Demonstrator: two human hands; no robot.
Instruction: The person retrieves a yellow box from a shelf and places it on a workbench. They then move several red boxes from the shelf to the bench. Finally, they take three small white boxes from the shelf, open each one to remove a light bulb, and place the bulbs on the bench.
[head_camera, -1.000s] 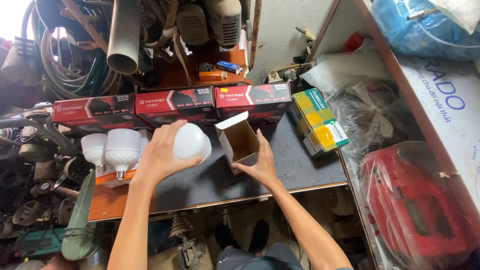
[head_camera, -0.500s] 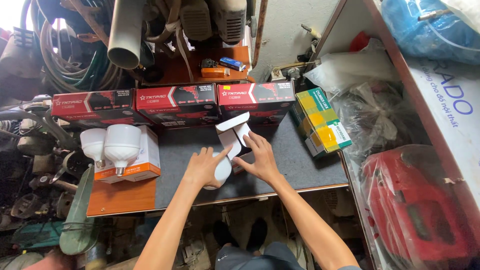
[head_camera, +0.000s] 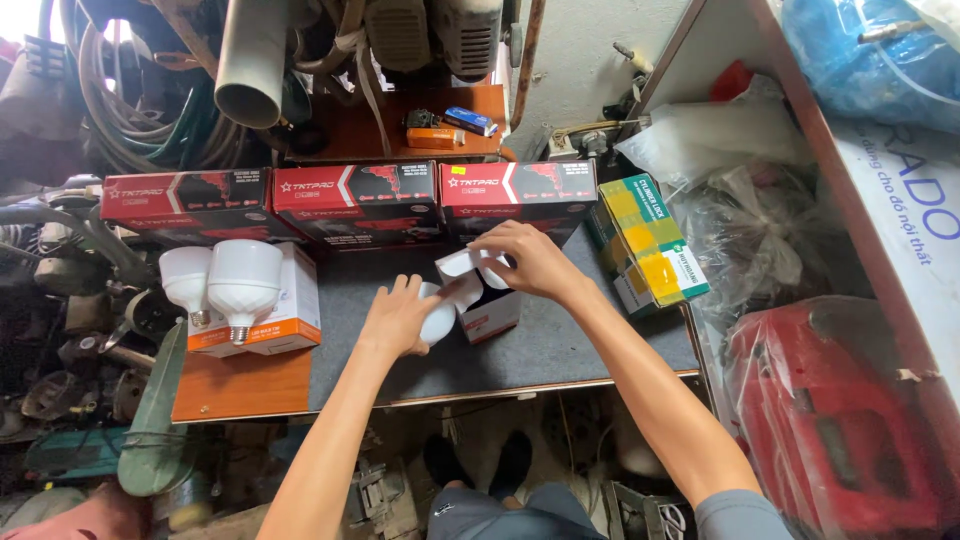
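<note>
I judge I'm boxing the white bulb (head_camera: 437, 318): left hand (head_camera: 398, 318) cups it, right hand (head_camera: 530, 262) pinches the small carton (head_camera: 487, 300) flaps at twelve o'clock; next needs pushing it inside.

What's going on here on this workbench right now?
A person is working a white bulb into a small white carton on the grey bench top. The left hand cups the bulb at the carton's mouth, while the right hand rests on its open flaps. Two more bulbs lie on boxes to the left, with red boxes lined up behind.
</note>
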